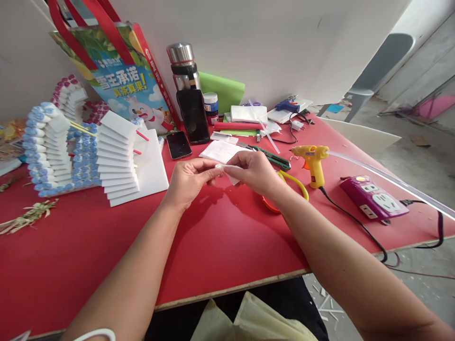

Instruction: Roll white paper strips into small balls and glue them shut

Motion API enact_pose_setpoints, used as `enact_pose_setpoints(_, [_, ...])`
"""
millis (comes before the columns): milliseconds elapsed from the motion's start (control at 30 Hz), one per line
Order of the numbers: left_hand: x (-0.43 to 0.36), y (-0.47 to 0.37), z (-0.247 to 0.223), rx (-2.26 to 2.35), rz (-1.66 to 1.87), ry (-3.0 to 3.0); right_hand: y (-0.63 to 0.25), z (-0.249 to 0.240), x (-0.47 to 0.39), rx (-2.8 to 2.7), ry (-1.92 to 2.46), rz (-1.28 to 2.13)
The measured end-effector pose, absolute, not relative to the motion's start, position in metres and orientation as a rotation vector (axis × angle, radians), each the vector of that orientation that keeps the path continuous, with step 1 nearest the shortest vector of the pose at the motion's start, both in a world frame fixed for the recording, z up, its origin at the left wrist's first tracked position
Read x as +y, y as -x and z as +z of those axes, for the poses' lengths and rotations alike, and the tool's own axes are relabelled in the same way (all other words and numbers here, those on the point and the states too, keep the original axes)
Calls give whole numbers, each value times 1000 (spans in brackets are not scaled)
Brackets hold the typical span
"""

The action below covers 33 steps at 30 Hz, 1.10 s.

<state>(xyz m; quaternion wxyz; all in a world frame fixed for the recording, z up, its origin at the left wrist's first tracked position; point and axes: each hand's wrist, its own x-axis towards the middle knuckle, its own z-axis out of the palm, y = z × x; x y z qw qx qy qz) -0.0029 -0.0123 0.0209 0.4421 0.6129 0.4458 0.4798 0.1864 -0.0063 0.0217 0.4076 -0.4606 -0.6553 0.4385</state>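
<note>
Over the middle of the table, my left hand (192,180) and my right hand (258,171) meet fingertip to fingertip. Between them is a small piece of thin white paper (233,178), looking like tissue, with one end bunched or rolled at the fingertips. My left thumb and fingers pinch that end; the right ones grip the loose part, whose corner hangs below. Just behind the hands lies a stack of white tissue (221,150). A green utility knife (272,158) rests beyond my right hand, and a yellow and orange ring (298,182) is partly hidden by that wrist.
A yellow glue gun (313,163) and a purple power strip (375,196) with cords occupy the right side. White stepped models with blue edging (46,151) stand left. Behind are phones (178,145), a steel flask (183,66) and a printed bag (121,80).
</note>
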Motion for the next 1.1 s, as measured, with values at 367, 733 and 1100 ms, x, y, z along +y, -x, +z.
enact_pose_setpoints(367, [-14,2,23,1152,1304,-1549,-179,26,-18,-1797,1118,709])
enact_pose_setpoints(733, [-13,6,21,1091,1173,-1546,-188,26,-15,-1906,1007,733])
enact_pose_setpoints(1100, [-17,-3,18,1177,1214,-1494,-187,26,-15,-1942,1097,608])
